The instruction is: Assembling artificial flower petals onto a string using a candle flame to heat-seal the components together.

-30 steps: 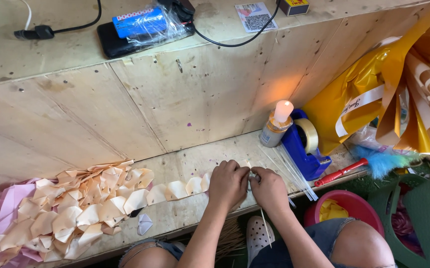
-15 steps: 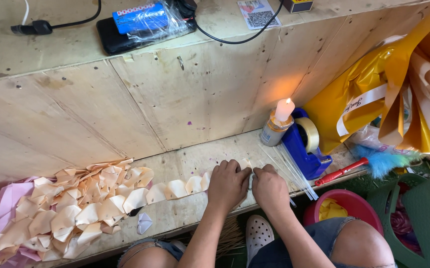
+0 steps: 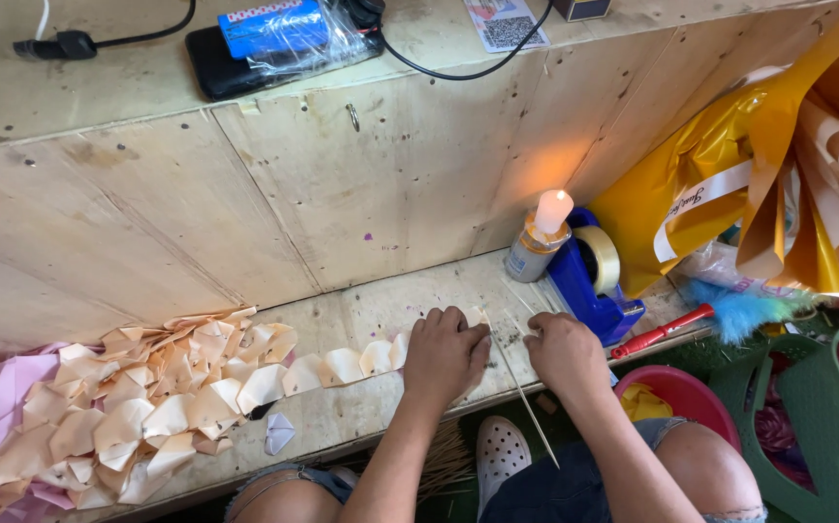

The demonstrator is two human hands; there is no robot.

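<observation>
My left hand [image 3: 446, 354] lies knuckles-up on the wooden ledge [image 3: 371, 412], pressing down on a cream ribbon petal [image 3: 476, 318] at the end of a row of folded petals [image 3: 347, 365]. Just to its right, my right hand [image 3: 563, 351] is closed around a thin wooden stick [image 3: 524, 404] that slants down past the ledge's front edge. The two hands are almost touching. What lies under the fingers is hidden. A large heap of peach petals [image 3: 158, 397] covers the ledge to the left.
A lit candle on a can [image 3: 540, 237] and a blue tape dispenser [image 3: 594, 281] stand right of my hands. Golden wrapping sheets [image 3: 778, 165], a red-handled tool [image 3: 660, 331], a red bowl [image 3: 693, 397] and a green basket [image 3: 826, 426] lie further right. Pink ribbon [image 3: 3, 387] is far left.
Both hands have stayed together at the same spot on the ledge, shifting only slightly. The petals, candle and dispenser have not moved.
</observation>
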